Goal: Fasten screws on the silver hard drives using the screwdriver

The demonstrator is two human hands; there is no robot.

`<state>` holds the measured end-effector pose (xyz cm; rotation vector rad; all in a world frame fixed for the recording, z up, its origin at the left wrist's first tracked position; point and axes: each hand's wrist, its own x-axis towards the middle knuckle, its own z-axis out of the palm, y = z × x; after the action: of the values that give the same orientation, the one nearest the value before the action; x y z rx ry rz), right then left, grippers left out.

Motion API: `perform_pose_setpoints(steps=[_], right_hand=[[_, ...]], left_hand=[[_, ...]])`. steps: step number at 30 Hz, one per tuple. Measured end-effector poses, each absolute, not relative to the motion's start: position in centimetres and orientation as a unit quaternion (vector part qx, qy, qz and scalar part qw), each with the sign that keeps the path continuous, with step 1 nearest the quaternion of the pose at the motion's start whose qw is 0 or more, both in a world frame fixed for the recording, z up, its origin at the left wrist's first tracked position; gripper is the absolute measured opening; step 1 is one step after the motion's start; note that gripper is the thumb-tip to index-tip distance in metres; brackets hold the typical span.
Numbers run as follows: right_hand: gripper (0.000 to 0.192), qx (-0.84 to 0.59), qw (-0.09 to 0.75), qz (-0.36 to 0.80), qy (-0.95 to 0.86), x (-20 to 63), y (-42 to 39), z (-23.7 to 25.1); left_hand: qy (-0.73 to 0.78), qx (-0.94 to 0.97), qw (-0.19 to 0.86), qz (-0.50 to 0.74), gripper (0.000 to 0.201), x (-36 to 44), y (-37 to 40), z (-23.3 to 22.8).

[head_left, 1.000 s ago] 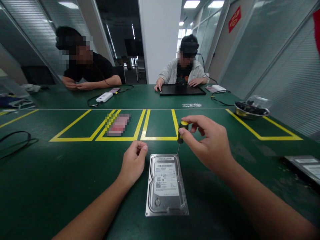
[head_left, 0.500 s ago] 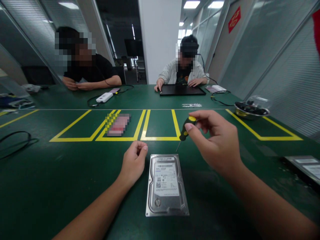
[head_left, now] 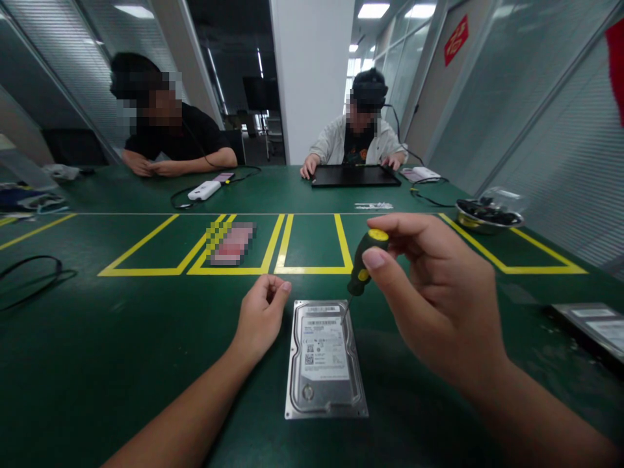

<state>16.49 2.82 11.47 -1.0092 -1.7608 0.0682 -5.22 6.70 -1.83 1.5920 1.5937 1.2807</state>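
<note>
A silver hard drive lies flat on the green table in front of me, its white label facing up. My right hand pinches a screwdriver with a dark green and yellow handle between thumb and fingers. The thin shaft slants down over the drive's upper right part; whether its tip touches the surface I cannot tell. Beside the drive's upper left corner, my left hand rests on the table, fingers curled and thumb against the index finger. Anything inside those fingers is hidden.
Another hard drive lies at the right edge. A metal bowl of dark parts stands behind it. Yellow tape marks boxes on the table. Across sit two people, one with hands at a black flat panel. A black cable lies left.
My right hand has come nearer and lower with the screwdriver, whose shaft now reaches over the hard drive instead of past its top corner. My left hand has stayed put.
</note>
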Motion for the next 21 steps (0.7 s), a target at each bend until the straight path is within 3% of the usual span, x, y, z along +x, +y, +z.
perform_pose_setpoints(steps=[9,15,21], right_hand=[[0.020,-0.436,0.524,0.014,-0.731,16.2,0.0,12.6],[0.019,-0.379,0.406,-0.032,-0.831,15.2,-1.6,11.2],[0.026,-0.242,0.299,-0.126,-0.914,13.9,-2.9,5.8]], left_hand=[[0.584,0.593,0.275,0.482,0.020,-5.3,6.6,-1.9],[0.573,0.599,0.283,0.483,0.016,-5.3,6.4,-1.6],[0.549,0.597,0.294,0.506,0.012,-5.2,6.5,-1.8]])
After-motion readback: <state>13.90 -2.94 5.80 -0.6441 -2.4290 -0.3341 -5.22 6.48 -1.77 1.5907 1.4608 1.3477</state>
